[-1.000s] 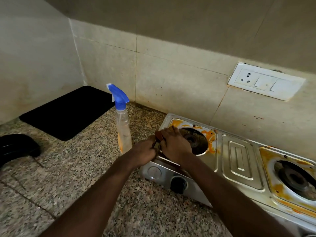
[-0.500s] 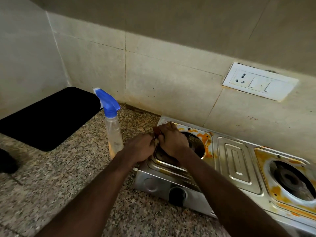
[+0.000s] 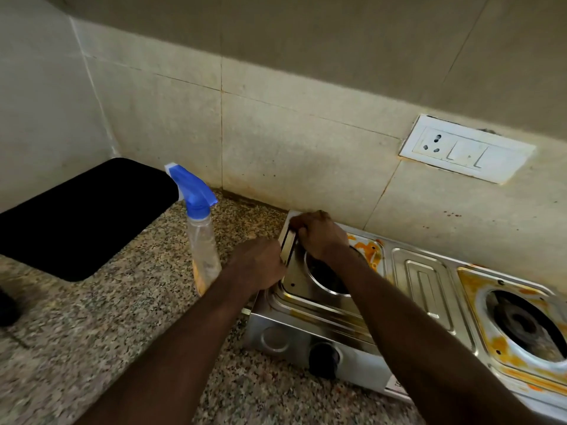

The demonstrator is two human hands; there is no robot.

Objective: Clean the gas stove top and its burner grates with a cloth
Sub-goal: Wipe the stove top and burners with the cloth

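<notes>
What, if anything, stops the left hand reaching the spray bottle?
Probably yes: the spray bottle stands beside the left hand, nothing between them, though that hand must first release the stove plate it grips.

The right hand (image 3: 319, 234) and forearm cover much of the left burner well (image 3: 325, 280); what it grips is unclear. The stove (image 3: 423, 280) runs off the picture's right edge.

The spray bottle (image 3: 201, 240) stands upright just beside the stove's (image 3: 423, 280) left end, so that side is tight. The tiled wall (image 3: 306, 148) runs close behind. The left hand (image 3: 260, 265) and right hand (image 3: 319, 234) grip the tilted drip tray (image 3: 296, 271), filling the left burner. Bare speckled surface (image 3: 107, 332) lies in front and leftwards up to the black mat (image 3: 79, 216).
</notes>
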